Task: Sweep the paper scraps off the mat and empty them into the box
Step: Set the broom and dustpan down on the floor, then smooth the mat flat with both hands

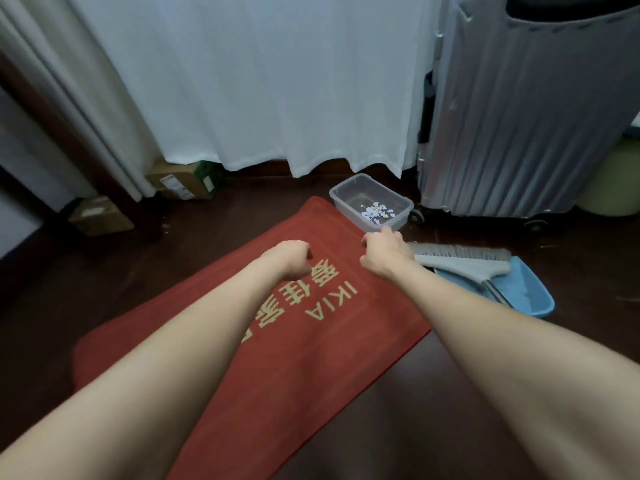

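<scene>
Two bare forearms reach in from the bottom of frame over the mat. Left hand point(289, 259) hangs above the mat's middle, fingers curled under into a fist, nothing seen in it. Right hand point(382, 252) sits at the mat's far right edge, fingers bent down; cannot tell if it pinches the edge or just hovers.

White and coloured paper scraps point(375, 211) lie in a pile inside the clear plastic rectangular box point(346, 190), which stands on the floor just beyond the mat's far corner. Red rectangular fabric mat point(311, 358) with gold lettering shows no scraps on its visible surface, so the job looks done or nearly so.

Grey hand brush point(464, 259) lies across the blue plastic dustpan point(526, 289), both on the dark wooden floor point(450, 410) just right of the mat, probably put down there to free the hands.

Silver ribbed suitcase point(519, 116) stands right behind the box and crowds it on that side. White curtain point(259, 81) hangs behind. Two brown cardboard cartons point(183, 183) sit at the left by the wall, well apart from the mat.
</scene>
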The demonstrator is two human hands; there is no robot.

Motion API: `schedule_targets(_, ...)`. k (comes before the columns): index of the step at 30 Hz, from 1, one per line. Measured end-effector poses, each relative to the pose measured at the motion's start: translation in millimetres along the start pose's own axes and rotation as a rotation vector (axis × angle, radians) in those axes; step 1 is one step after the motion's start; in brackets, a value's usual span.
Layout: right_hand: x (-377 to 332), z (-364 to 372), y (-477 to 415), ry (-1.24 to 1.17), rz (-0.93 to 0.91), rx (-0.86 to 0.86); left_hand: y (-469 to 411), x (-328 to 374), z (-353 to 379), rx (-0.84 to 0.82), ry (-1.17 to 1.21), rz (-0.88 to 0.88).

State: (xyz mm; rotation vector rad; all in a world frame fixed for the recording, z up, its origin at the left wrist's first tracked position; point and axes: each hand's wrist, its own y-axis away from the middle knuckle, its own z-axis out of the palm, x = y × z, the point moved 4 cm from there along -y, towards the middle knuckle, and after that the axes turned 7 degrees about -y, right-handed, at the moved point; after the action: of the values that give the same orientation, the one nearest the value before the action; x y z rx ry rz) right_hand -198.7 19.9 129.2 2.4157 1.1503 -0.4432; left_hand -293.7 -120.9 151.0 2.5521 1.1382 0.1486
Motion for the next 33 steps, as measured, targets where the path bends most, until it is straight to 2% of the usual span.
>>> schedule_targets(6, -84.8, 4.0, 20.6, 0.083, -0.189, -0.05, 51.2, -68.8, 7.6, 0.01, 0.096, -0.119)
schedule_targets(13, -149.6, 24.9, 65.6, 0.073, -0.303, -0.106, 114.6, -112.6, 2.9, 0.067, 0.137, -0.203)
schedule_targets(23, -185.5, -13.0, 112.6, 0.043, -0.463, -0.131, 178.4, -142.1, -6.8, 0.118, 0.198, -0.3)
schedule_targets(28, -186.0, -8.1, 107.8, -0.001, -0.476, -0.166, 167.7, -143.1, -5.7, 0.094, 0.205, -0.291)
schedule_targets(33, -179.0, 16.1, 65.0, 0.012, -0.471, -0.183, 110.5, -142.2, 8.2, 0.067, 0.178, -0.258)
